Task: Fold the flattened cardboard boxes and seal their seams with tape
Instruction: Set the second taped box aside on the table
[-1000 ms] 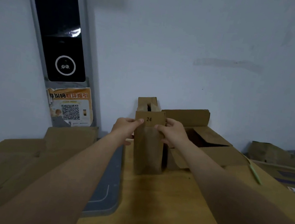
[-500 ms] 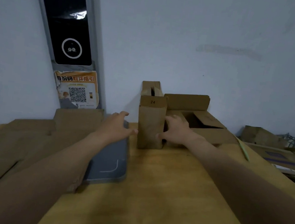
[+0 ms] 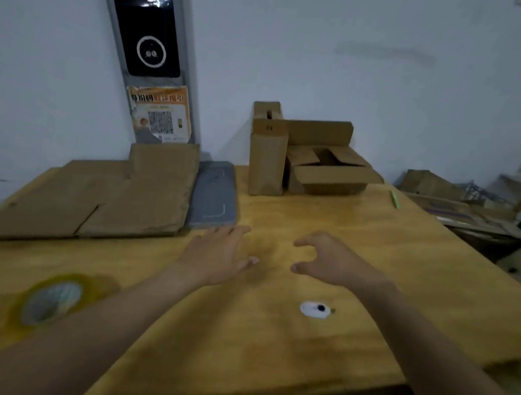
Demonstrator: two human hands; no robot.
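Left hand (image 3: 216,254): fingers extended and spread, palm down over the table (image 3: 283,348), holding nothing. Right hand (image 3: 333,262): fingers loosely curled, thumb apart, also empty. The hands are near each other but not touching.

Near right of the right hand: a small white object (image 3: 314,309). Near left: tape roll (image 3: 49,299), lying flat, partly behind the left forearm. Far left: flattened cardboard boxes (image 3: 105,191), stacked beside a grey tray (image 3: 215,195). Far centre: folded upright box (image 3: 265,158), standing against an open box (image 3: 327,172) with its flaps raised. Far right: green pen (image 3: 394,199).
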